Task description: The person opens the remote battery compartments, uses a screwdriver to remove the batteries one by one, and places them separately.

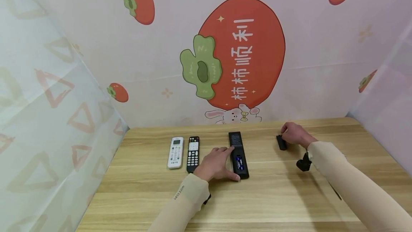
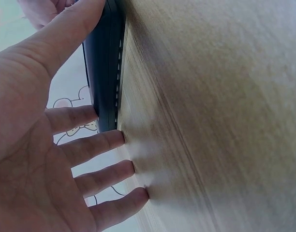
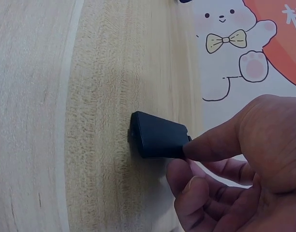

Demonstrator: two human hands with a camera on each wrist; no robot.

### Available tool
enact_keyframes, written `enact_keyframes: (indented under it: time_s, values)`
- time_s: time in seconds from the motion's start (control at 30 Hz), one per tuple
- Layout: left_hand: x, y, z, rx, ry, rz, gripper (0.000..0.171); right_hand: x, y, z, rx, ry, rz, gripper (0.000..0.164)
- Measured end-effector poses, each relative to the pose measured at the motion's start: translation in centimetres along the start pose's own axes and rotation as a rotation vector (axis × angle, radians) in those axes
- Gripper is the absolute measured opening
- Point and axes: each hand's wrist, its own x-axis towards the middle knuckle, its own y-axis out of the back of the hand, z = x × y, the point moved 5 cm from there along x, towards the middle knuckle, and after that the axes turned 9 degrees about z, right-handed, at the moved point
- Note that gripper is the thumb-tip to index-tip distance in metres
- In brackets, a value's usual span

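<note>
A black remote control [image 1: 236, 146] lies back side up on the table, its battery compartment uncovered with blue batteries [image 1: 239, 163] inside. Along its left edge rests my left hand [image 1: 215, 164], fingers spread and nearly straight. In the left wrist view, the thumb [image 2: 70, 31] and index fingertip touch the remote's side [image 2: 103, 72], while the other fingertips reach the tabletop. Farther right, my right hand [image 1: 294, 133] pinches one end of a small black battery cover [image 3: 160, 137] between thumb and fingers. The cover's other end is low, close to the wood.
Left of my left hand lie a white remote [image 1: 175, 153] and a black remote with white buttons [image 1: 193, 153], side by side. The wooden table [image 1: 141, 196] meets a backdrop [image 1: 154, 106] printed with persimmons. A black wrist device [image 1: 304, 163] hangs under my right wrist.
</note>
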Motion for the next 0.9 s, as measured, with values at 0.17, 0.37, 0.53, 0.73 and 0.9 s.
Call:
enact_keyframes:
  time_s: [0.17, 0.37, 0.53, 0.73, 0.9]
  values:
    - [0.0, 0.0, 0.0, 0.0, -0.004, 0.001, 0.107, 0.0, -0.2, 0.1, 0.001, -0.007, -0.004, 0.025]
    - [0.1, 0.0, 0.0, -0.006, -0.005, 0.002, 0.107, -0.1, -0.3, 0.0, 0.002, -0.006, -0.008, 0.027]
    - [0.0, 0.0, 0.0, -0.004, -0.007, -0.002, 0.107, -0.2, 0.0, 0.0, -0.002, -0.015, 0.012, 0.027]
    - [0.0, 0.0, 0.0, -0.018, -0.01, 0.004, 0.106, -0.4, 0.5, -0.1, -0.011, -0.005, 0.036, 0.028]
    - [0.1, 0.0, -0.1, -0.01, -0.019, 0.011, 0.107, -0.8, 0.8, -0.1, -0.041, 0.027, 0.061, 0.03]
